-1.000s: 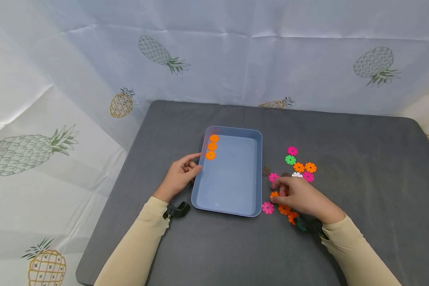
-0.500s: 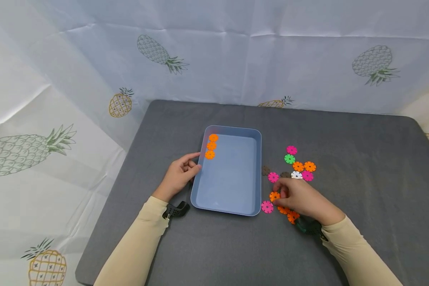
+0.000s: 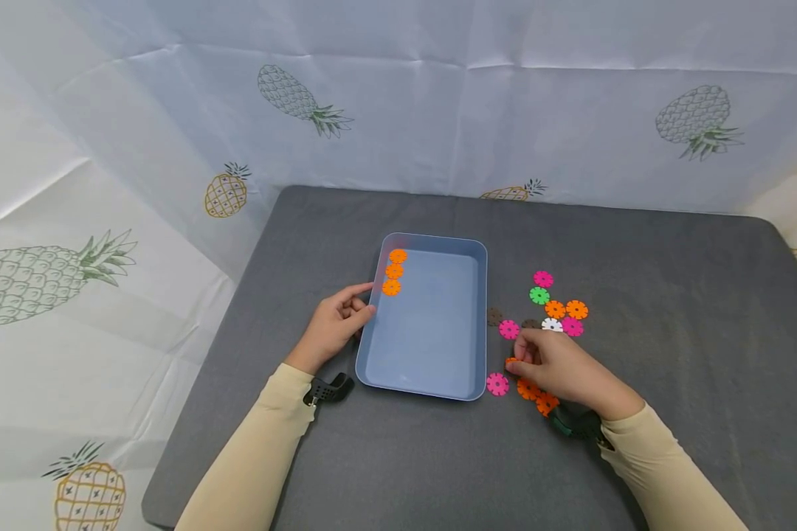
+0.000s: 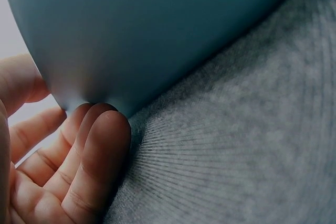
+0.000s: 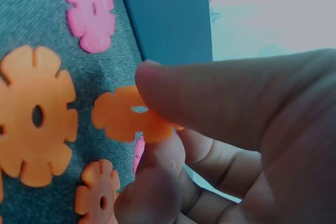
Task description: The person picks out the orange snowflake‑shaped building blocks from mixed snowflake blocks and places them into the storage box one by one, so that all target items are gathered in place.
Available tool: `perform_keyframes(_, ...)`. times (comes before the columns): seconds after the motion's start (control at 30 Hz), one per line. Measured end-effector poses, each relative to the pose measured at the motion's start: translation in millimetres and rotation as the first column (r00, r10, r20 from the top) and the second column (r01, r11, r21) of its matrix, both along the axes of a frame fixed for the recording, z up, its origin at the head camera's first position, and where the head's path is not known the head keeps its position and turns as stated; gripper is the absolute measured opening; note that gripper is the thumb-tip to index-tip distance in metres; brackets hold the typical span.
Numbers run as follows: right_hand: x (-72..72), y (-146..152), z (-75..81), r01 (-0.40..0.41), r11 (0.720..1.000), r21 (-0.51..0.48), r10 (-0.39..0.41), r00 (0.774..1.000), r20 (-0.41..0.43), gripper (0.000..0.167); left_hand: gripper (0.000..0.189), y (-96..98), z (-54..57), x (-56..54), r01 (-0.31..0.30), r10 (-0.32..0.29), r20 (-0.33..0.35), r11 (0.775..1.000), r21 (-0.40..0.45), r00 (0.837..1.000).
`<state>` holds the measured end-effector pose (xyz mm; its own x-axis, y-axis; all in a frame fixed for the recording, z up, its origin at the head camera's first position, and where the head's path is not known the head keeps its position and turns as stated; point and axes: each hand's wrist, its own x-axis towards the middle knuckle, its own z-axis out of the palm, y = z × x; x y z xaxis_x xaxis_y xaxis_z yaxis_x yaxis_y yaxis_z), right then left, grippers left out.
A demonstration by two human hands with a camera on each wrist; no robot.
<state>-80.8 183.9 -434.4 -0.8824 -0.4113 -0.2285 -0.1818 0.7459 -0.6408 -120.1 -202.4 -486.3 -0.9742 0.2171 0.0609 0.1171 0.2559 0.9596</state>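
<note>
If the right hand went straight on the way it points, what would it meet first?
Likely the near side of the blue tray; the right hand may pass over or brush the flat pink disc just ahead, since hand height is unclear.

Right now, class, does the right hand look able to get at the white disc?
Probably yes: the white disc lies just beyond the right hand, with nothing seen on top of it, though the hand already pinches an orange disc.

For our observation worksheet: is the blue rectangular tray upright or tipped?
Upright: the tray opens upward, with three flat orange notched discs lying inside.
</note>
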Motion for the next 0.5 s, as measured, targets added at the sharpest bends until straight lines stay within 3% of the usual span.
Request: perform_keyframes(0.5,-3.0,-3.9,3.8,-0.01,0.994,-0.111,0.009,1.0,-0.013,0.025,0.046,-0.2,-0.1,0.6,-0.007,0.007,0.013,1.0,-0.003,1.0)
